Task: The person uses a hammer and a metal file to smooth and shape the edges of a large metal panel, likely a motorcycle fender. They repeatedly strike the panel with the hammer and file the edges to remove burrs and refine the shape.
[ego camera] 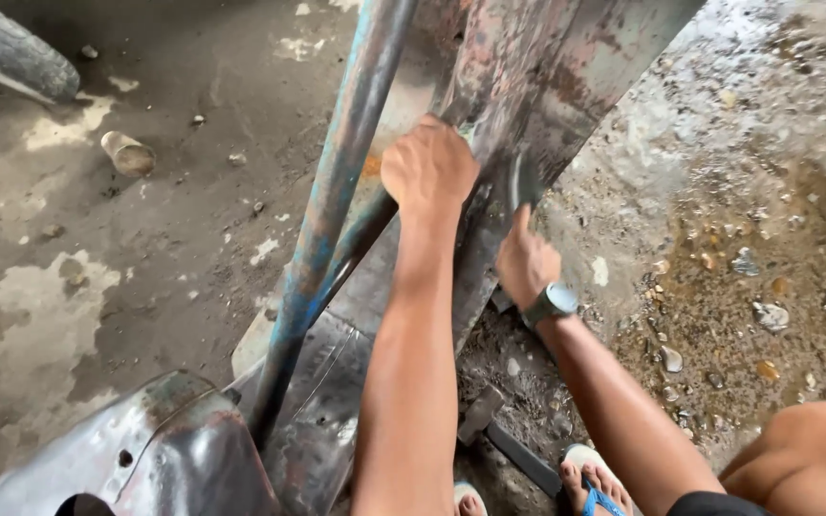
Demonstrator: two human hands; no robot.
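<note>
Both hands [475, 215] work rusty sheet metal [537, 86] over wet, gritty concrete floor [145, 248].

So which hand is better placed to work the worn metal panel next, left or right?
Probably the right hand: it holds a small dark tool against the rusty metal panel. The left hand grips the panel's edge, bracing it beside the blue pipe.
</note>
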